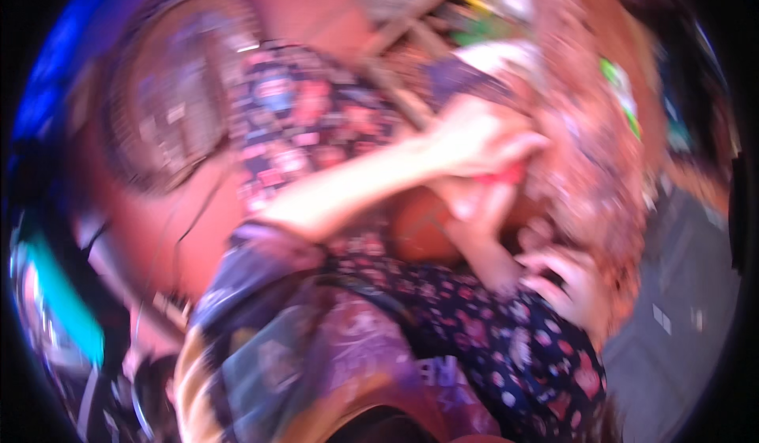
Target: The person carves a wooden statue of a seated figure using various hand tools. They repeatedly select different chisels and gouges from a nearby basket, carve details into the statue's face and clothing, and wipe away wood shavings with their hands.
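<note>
My left hand is smeared by motion, its fingers closed beside a pinkish, net-like heap. A small red thing shows just under these fingers; its kind and whatever they grip cannot be made out. Lower right, against the heap's near edge, is my right hand. Its fingers are curved and apart, with a dark gap and nothing visible between them. Between the hands lies a bare limb, apparently a foot, beside my dark floral trousers.
A round, dark-rimmed basket or tray lies on the reddish tiled floor at the far left. Wooden bars and green and yellow items stand behind the hands. Grey flooring lies to the right. A thin cable runs along the left.
</note>
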`<state>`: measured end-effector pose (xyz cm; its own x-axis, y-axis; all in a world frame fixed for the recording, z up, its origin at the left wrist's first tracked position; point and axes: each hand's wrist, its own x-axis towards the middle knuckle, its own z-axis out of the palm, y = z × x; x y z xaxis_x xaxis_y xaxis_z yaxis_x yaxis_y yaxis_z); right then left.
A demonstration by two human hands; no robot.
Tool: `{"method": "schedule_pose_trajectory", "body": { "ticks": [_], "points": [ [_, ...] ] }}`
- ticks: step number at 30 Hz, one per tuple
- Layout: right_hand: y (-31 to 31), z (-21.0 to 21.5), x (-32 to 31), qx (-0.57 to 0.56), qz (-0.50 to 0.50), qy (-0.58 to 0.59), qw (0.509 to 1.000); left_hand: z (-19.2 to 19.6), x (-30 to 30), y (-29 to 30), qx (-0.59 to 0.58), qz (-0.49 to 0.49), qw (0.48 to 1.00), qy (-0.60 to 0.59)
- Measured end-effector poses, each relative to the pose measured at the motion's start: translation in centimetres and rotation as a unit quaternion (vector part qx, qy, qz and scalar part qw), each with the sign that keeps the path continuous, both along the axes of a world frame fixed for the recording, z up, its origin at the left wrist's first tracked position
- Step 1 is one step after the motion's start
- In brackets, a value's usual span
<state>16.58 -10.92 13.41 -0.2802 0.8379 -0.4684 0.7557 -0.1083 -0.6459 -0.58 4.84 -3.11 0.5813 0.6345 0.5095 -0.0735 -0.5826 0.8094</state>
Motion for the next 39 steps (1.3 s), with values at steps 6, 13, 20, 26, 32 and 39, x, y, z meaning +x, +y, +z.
{"method": "schedule_pose_trajectory", "body": {
  "ticks": [6,13,20,26,32,39],
  "points": [
    [-0.7,0.5,0.1,-0.016,-0.005,0.011,1.0,5.0,-6.6,4.5,0.052,0.167,0.984,0.046],
    [-0.9,-0.3,0.2,-0.009,-0.022,0.032,0.999,1.4,-31.4,4.0,-0.163,0.551,0.789,0.217],
    [0.2,-0.8,-0.6,-0.093,0.016,0.045,0.995,-3.9,-46.2,0.9,-0.252,0.644,0.647,0.319],
    [-0.8,1.1,-1.1,-0.116,0.018,0.005,0.993,-7.5,-46.2,3.3,-0.219,0.605,0.721,0.257],
    [-1.7,-0.9,1.0,-0.16,-0.06,0.048,0.984,-9.4,-41.5,9.6,-0.072,0.556,0.714,0.42],
    [-0.7,-1.8,0.1,-0.103,-0.007,0.062,0.993,-9.9,-40.1,13.7,-0.136,0.528,0.582,0.603]
  ]
}}
